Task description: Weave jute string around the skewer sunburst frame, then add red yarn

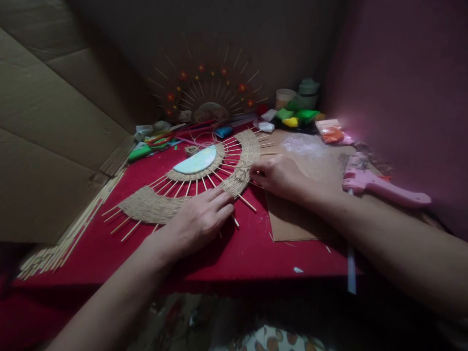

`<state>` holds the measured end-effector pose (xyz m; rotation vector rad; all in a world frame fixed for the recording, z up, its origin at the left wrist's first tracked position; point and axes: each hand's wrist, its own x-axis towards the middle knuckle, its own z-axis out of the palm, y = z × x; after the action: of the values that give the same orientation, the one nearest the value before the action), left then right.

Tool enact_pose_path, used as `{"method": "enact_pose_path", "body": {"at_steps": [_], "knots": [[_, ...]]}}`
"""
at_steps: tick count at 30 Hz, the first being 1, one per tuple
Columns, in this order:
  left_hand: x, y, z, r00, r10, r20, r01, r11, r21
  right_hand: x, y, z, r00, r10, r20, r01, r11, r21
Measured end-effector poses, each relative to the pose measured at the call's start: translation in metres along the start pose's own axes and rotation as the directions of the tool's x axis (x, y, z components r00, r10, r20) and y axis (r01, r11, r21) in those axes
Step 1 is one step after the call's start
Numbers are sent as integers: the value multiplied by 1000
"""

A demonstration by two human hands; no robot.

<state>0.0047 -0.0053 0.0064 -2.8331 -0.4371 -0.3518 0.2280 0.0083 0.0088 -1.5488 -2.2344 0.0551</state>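
A half-round woven jute fan with wooden sticks radiating through it lies flat on the red cloth. A pale blue half disc sits at its centre. My left hand rests flat on the fan's outer band, fingers together and pointing right. My right hand is curled at the fan's right edge, fingertips pinching at a stick or cord there; what exactly it grips is hidden.
A pink glue gun lies at the right on brown cardboard. A finished fan with red flowers leans at the back. Coloured clay packets, cups and scissors crowd the back; loose sticks lie at left.
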Motion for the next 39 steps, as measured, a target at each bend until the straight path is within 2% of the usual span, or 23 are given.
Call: {"method": "enact_pose_path", "body": {"at_steps": [4,7,11,13,17,19,22,26,32,36,39], "knots": [[3,1,-1,994,-75,84,83,991,-104,3,5,8,1000,28,-1,-27,994,108],[9,1,-4,985,-132,107,147,979,-144,4,7,10,1000,25,-4,-24,991,131],[22,-3,-6,974,-194,115,204,975,-83,3,5,8,999,45,18,-47,988,148],[31,-5,-5,977,-143,158,143,990,15,3,4,7,999,47,21,-49,990,134],[48,-6,-2,975,17,221,-64,976,208,4,6,7,999,36,17,-38,991,126],[51,-4,0,973,37,230,-99,960,262,4,8,7,1000,23,16,-25,990,142],[50,-4,4,976,46,213,-102,959,262,5,10,7,1000,15,15,-17,988,152],[43,-10,9,990,50,135,-76,978,196,5,9,6,1000,23,11,-24,988,153],[45,-12,7,995,-18,95,13,999,51,7,10,7,999,48,3,-47,973,226],[60,-9,7,999,1,52,-13,976,217,10,15,10,999,44,-6,-41,967,251],[71,-8,13,998,31,63,-51,934,354,12,18,11,999,37,-2,-35,967,252]]}}
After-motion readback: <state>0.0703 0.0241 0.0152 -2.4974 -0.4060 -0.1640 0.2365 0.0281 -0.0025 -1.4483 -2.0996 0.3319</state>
